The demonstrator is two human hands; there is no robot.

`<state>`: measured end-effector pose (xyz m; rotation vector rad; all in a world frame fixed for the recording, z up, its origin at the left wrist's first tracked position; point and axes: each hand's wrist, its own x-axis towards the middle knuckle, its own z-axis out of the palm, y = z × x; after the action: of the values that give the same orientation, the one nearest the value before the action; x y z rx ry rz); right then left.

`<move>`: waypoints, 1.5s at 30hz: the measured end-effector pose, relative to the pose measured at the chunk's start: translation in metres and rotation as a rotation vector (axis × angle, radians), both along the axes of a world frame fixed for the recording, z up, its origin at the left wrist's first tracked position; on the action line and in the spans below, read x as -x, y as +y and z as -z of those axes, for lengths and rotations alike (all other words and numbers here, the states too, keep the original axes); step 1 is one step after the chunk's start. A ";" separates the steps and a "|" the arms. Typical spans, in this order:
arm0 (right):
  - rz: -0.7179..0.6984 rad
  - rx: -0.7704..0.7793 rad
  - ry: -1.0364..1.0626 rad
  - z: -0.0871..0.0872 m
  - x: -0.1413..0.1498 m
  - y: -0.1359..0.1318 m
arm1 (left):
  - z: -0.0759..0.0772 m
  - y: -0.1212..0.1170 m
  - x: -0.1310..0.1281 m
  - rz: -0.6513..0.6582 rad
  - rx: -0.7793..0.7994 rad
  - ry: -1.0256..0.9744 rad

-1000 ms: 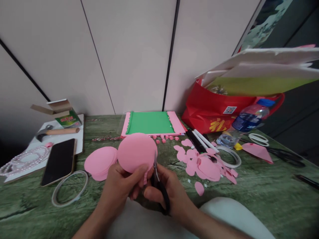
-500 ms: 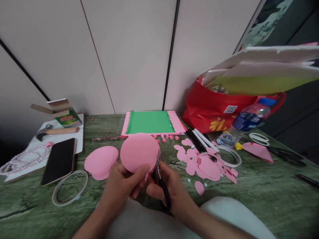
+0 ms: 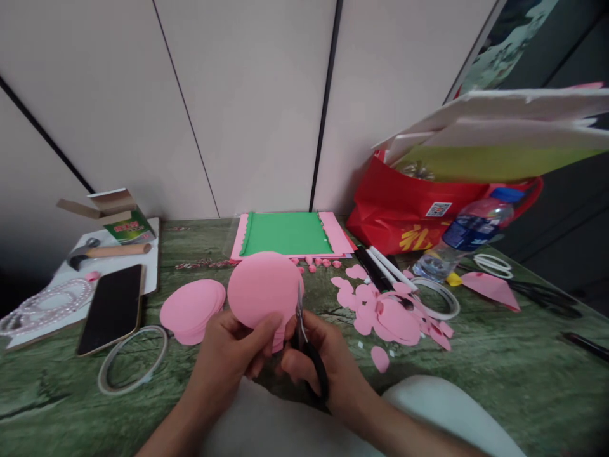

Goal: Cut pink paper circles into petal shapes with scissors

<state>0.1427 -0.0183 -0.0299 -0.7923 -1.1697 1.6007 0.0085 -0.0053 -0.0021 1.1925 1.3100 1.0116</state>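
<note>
A round pink paper disc [image 3: 261, 289] is pinched in my left hand [image 3: 238, 346], thumb on top near its lower edge. Below my thumb a narrow pink strip hangs from the disc. Black-handled scissors [image 3: 314, 365] are gripped in my right hand [image 3: 328, 355], fingers in the loops. Their metal blades point up and lie against the disc's right edge. Left of my hands lies a stack of pink paper discs [image 3: 190, 308]. On the right are loose pink paper petals and scraps [image 3: 397, 320].
A tape roll [image 3: 136, 362], a phone [image 3: 111, 311], a hammer [image 3: 117, 251] and bead strings [image 3: 52, 304] lie left. Green paper [image 3: 288, 233] lies at the back. A red bag [image 3: 394, 209], water bottle [image 3: 471, 235], another tape roll [image 3: 450, 308] and more scissors [image 3: 547, 295] are right.
The scissors have moved slightly left along the disc's right edge, and their blades look closer together. The strip below my left thumb shows more plainly. My left hand has barely moved.
</note>
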 end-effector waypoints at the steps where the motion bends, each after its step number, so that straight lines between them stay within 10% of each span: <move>1: 0.006 0.004 -0.004 -0.001 0.000 0.000 | 0.001 0.000 0.000 -0.002 0.000 -0.009; 45: 0.044 -0.030 -0.062 -0.003 -0.002 0.001 | -0.004 0.000 -0.001 -0.031 -0.047 -0.063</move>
<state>0.1446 -0.0175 -0.0270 -0.8476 -1.2093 1.5282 0.0093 -0.0050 0.0024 1.1691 1.2644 1.0989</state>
